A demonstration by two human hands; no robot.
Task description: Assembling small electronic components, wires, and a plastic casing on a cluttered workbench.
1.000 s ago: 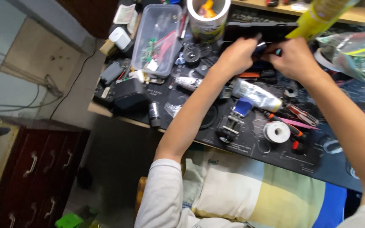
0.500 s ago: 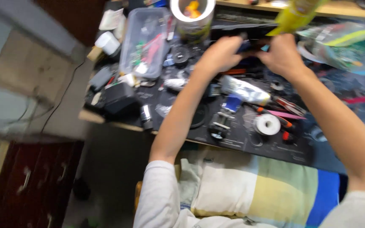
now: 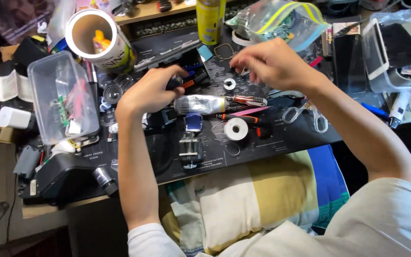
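We look down on a dark desk mat (image 3: 272, 143) crowded with tools, set on a wooden desk whose pale edge (image 3: 48, 209) shows at seven o'clock. Beyond that edge, at eight o'clock, we see a dim floor; the rest of the room is hidden.

Our left hand (image 3: 151, 90) sits just left of the mat's middle, fingers curled closed around a small dark tool with an orange and blue tip (image 3: 186, 81), which pokes out toward two o'clock. Our right hand (image 3: 269, 62) hovers at one o'clock from it, fingers bent and pinched together; we cannot tell whether it holds anything, perhaps something tiny.

Just below the left hand lies a crumpled silver tube (image 3: 200, 103), and at its three o'clock end a red-handled screwdriver (image 3: 246, 100). A white roll of tape (image 3: 236, 128) rests at five o'clock from the tube, with a small blue-topped vise (image 3: 191, 143) beside it at its nine o'clock. Scissors (image 3: 305, 114) lie at three o'clock on the mat.

At ten o'clock stands a clear plastic box (image 3: 63, 95), and above it a cardboard tube (image 3: 98, 38) lies open toward us. A yellow spray can (image 3: 210, 19) stands at twelve o'clock, a zip bag (image 3: 281, 19) just right of it. A striped cushion (image 3: 253, 200) covers our lap at six o'clock.
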